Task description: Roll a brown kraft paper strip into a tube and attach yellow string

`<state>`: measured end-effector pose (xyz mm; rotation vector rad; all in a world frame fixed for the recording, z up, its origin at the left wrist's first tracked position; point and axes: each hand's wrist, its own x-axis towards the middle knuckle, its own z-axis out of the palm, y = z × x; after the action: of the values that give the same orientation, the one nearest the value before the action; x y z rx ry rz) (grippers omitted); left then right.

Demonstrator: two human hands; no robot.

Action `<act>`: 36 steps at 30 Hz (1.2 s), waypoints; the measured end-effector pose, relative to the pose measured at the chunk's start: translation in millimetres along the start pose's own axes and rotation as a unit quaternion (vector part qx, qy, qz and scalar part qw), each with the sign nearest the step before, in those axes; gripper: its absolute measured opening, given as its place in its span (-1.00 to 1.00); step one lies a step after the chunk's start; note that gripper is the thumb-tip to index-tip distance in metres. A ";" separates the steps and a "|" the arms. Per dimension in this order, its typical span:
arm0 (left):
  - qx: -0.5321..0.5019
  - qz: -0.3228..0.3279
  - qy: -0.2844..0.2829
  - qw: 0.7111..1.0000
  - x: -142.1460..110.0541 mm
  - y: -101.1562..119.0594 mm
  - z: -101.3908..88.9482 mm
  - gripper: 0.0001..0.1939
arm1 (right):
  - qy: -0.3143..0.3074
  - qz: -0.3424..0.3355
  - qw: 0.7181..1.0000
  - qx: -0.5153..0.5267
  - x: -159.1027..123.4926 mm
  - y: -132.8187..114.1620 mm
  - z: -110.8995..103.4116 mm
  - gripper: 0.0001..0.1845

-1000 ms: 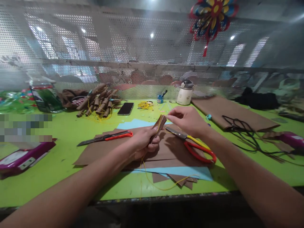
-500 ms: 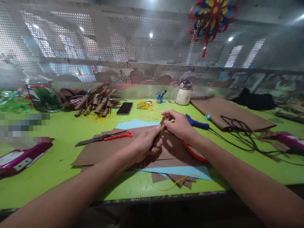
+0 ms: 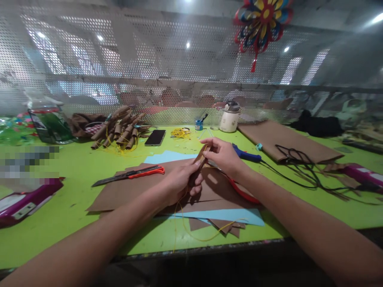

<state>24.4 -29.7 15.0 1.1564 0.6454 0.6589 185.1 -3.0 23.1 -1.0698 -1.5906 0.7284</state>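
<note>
Over the stacked brown paper sheets (image 3: pixel 119 195), both hands grip a narrow brown paper strip (image 3: pixel 201 158), folded or rolled, with yellow string running along it. My left hand (image 3: pixel 182 179) wraps its lower part, thumb on top. At the upper end, my right hand (image 3: pixel 223 155) pinches it between thumb and fingers. A loose yellow string (image 3: pixel 194 238) trails below my left hand to the table's near edge. Red-handled scissors (image 3: pixel 245 195) lie partly under my right forearm. To the left rests a red utility knife (image 3: pixel 131 174), blade extended.
A blue glue gun (image 3: pixel 248 155) with black cord lies right. Further back are paper rolls (image 3: pixel 122 133), a phone (image 3: pixel 155 138), yellow string (image 3: pixel 180 133), a blue jar (image 3: pixel 199 124), a cream bottle (image 3: pixel 229 120) and folded brown paper (image 3: pixel 290 139). Purple power strips (image 3: pixel 32 201) sit at both sides.
The whole view has shifted slightly. My hands stay on the brown strip, which stands out a little more between them; the left fingers have moved slightly lower on it.
</note>
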 end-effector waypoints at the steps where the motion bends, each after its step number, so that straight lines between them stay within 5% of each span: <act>1: 0.003 -0.001 0.003 1.000 0.2 -0.2 -0.7 -0.84 | 0.000 0.002 1.000 0.004 0.1 -0.6 -0.1 -0.58; 15: -0.035 0.000 -0.005 0.999 -2.9 7.5 2.5 -0.85 | -0.006 -0.049 0.998 0.044 0.4 -8.0 -3.4 -0.57; 22: -0.041 0.029 0.015 0.999 -5.1 6.4 1.6 -0.86 | -0.073 0.002 0.996 0.050 5.5 -3.2 -11.6 -0.49; 28: -0.032 0.080 0.076 0.993 -11.1 23.8 -1.1 -0.77 | -0.138 0.005 0.990 0.041 5.1 1.9 -12.1 -0.60; 36: -0.064 0.119 0.183 0.974 -13.7 35.7 -1.2 -0.86 | -0.085 -0.066 0.983 -0.152 -8.8 -6.1 1.2 -0.68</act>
<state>9.9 -29.9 50.4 1.0080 0.7669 1.1198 182.8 -13.4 24.3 -1.1279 -1.9457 0.5071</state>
